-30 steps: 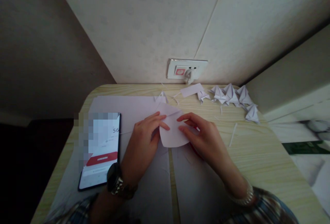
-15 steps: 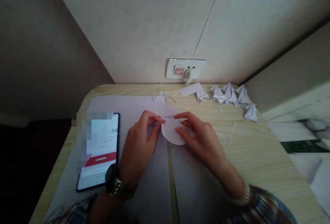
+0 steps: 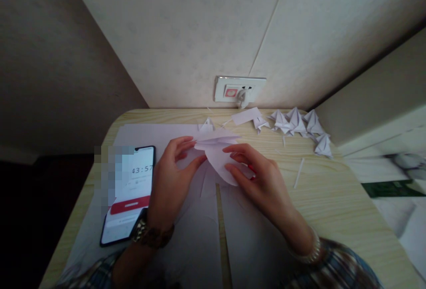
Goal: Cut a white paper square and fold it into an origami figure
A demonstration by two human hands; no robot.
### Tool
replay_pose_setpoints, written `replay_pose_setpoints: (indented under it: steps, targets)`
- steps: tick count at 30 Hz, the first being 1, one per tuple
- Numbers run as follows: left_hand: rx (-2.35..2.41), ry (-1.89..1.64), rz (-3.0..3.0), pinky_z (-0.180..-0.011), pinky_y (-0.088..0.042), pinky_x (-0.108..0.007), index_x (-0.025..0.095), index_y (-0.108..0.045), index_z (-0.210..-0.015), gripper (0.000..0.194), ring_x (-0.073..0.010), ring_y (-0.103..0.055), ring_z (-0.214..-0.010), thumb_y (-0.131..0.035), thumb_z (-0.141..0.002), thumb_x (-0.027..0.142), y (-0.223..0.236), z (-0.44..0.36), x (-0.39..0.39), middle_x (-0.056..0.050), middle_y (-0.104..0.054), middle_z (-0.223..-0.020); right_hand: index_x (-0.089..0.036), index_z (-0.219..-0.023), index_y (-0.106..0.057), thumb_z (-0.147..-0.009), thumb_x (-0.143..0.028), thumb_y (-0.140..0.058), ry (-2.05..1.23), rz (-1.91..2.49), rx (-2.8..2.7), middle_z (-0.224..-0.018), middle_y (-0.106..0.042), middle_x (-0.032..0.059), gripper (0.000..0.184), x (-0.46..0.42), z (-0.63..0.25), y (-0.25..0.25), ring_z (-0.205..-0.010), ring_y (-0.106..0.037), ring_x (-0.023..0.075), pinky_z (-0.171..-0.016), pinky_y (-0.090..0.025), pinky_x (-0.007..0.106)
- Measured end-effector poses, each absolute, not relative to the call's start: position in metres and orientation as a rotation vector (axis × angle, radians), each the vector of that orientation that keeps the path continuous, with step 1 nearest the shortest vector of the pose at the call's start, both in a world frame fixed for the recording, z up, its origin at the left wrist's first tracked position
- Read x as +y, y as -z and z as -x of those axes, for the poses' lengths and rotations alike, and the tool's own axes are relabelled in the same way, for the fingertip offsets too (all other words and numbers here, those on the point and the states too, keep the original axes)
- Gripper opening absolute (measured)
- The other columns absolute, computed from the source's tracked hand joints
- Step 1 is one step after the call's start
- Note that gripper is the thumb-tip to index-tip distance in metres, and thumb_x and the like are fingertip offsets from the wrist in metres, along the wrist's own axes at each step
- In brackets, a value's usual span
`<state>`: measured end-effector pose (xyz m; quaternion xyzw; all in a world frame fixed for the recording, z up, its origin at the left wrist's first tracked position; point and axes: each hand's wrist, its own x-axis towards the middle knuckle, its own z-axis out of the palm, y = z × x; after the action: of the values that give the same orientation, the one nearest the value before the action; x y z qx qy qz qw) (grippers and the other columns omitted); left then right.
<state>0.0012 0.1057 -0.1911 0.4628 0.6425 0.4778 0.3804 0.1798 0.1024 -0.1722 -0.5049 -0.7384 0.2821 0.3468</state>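
Observation:
Between my hands is a white folded paper (image 3: 218, 160) with a curved lower edge, its upper layers fanned apart. My left hand (image 3: 176, 173) is at its left side, fingertips at the upper layers and thumb near the lower flap, with a gap between them. My right hand (image 3: 258, 169) grips the curved flap between thumb and fingers. A small red thing (image 3: 251, 171) shows by the right fingers; most of it is hidden. Under both hands lie large white paper sheets (image 3: 196, 227). Just behind stands a small folded paper piece (image 3: 207, 125).
A phone (image 3: 126, 196) showing a timer lies left of my left hand. Several folded paper pieces (image 3: 296, 122) stand at the back right of the wooden table (image 3: 336, 209). A paper strip (image 3: 298, 173) lies nearer. On the wall is a socket (image 3: 239, 89) with a plug.
My left fingers have spread from a pinch and moved slightly left. The paper's layers have opened upward. My right hand has stayed nearly in place, and the red thing now shows beside it.

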Motion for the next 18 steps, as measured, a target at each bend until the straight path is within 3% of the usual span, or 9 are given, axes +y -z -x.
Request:
replay_pose_setpoints:
  steps: [3, 8, 12, 15, 18]
  targets:
    - [1.595, -1.241, -1.157, -0.102, -0.045, -0.051, 0.021, -0.066, -0.104, 0.033, -0.0295, -0.063, -0.109, -0.076, -0.073, 0.031, 0.190, -0.001, 0.106, -0.009, -0.069, -0.113, -0.019, -0.106, -0.065, -0.087, -0.013, -0.063, -0.710, 1.295, -1.909, -0.097, -0.075, 0.0031, 0.020, 0.103, -0.180, 0.173, -0.087, -0.070, 0.0163, -0.075, -0.056, 0.026]
    - [1.396, -1.346, -1.186, -0.089, -0.056, -0.034, 0.022, -0.075, -0.089, 0.015, -0.0197, -0.066, -0.099, -0.074, -0.074, 0.023, 0.187, -0.002, 0.105, -0.002, -0.064, -0.105, -0.019, -0.104, -0.065, -0.087, -0.013, -0.063, -0.673, 1.288, -1.877, -0.095, -0.074, 0.0037, 0.018, 0.102, -0.181, 0.173, -0.086, -0.070, 0.0169, -0.079, -0.056, 0.028]
    - [1.315, -1.432, -1.184, -0.083, -0.057, -0.025, 0.022, -0.075, -0.083, 0.009, -0.0146, -0.065, -0.094, -0.075, -0.075, 0.017, 0.184, -0.004, 0.103, 0.000, -0.061, -0.101, -0.021, -0.106, -0.063, -0.089, -0.016, -0.061, -0.661, 1.281, -1.821, -0.094, -0.072, 0.0036, 0.018, 0.099, -0.180, 0.171, -0.084, -0.069, 0.0168, -0.078, -0.057, 0.030]
    - [1.265, -1.489, -1.184, -0.081, -0.056, -0.022, 0.022, -0.072, -0.083, 0.010, -0.0127, -0.066, -0.092, -0.075, -0.077, 0.014, 0.182, -0.006, 0.100, 0.001, -0.064, -0.095, -0.023, -0.117, -0.055, -0.091, -0.024, -0.062, -0.669, 1.268, -1.759, -0.092, -0.070, 0.0028, 0.028, 0.096, -0.178, 0.170, -0.082, -0.069, 0.0179, -0.076, -0.057, 0.032]
    - [1.240, -1.558, -1.175, -0.075, -0.055, -0.020, 0.023, -0.070, -0.085, 0.014, -0.0107, -0.065, -0.082, -0.076, -0.078, 0.013, 0.181, -0.008, 0.098, 0.003, -0.068, -0.089, -0.026, -0.128, -0.048, -0.092, -0.032, -0.062, -0.771, 1.216, -1.661, -0.104, -0.068, 0.0057, 0.039, 0.091, -0.178, 0.170, -0.093, -0.069, 0.0216, -0.077, -0.057, 0.036]
